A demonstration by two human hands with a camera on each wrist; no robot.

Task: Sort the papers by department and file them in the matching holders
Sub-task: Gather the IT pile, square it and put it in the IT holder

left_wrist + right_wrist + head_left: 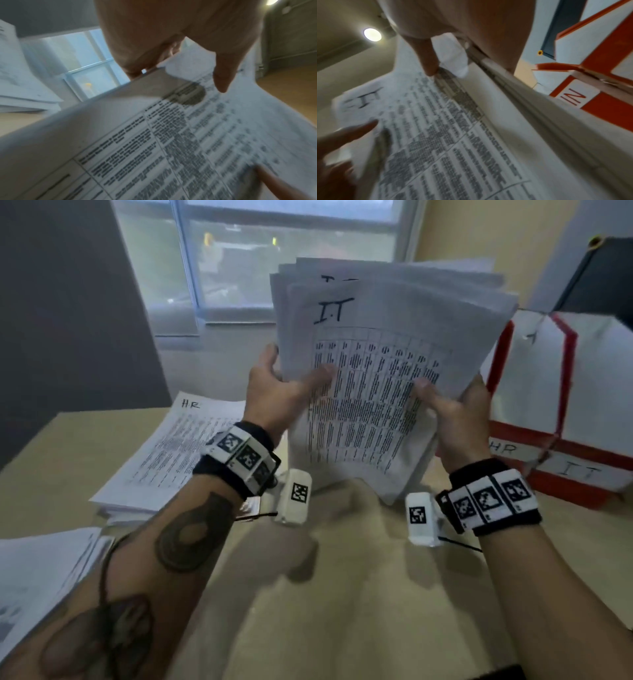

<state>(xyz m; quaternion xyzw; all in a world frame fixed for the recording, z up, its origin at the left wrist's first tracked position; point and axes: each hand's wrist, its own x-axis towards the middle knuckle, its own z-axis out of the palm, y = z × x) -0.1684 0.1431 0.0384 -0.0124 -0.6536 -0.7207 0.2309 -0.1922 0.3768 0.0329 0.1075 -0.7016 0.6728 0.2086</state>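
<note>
Desk (342, 594): sorting looks well on, filing not begun. Red holders (561, 440), right, labelled HR and IT; contents hidden, a third label only partly readable. HR pile (171, 453), left; nearer pile (41, 573) cut off, unlabelled as seen. IT stack (383, 378) upright above the desk's middle, left hand (274, 392) and right hand (455, 409) gripping its edges, thumbs in front, fingers behind. Print blurred.

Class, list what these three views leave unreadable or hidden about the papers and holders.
- IT stack, head view: sheets behind the front page are covered; only a scrap of lettering shows.
- Printed table text, all views: blurred, unreadable.
- Red holders, head view: cut off at the right edge.
- Near-left pile: blurred, label unseen.
</note>
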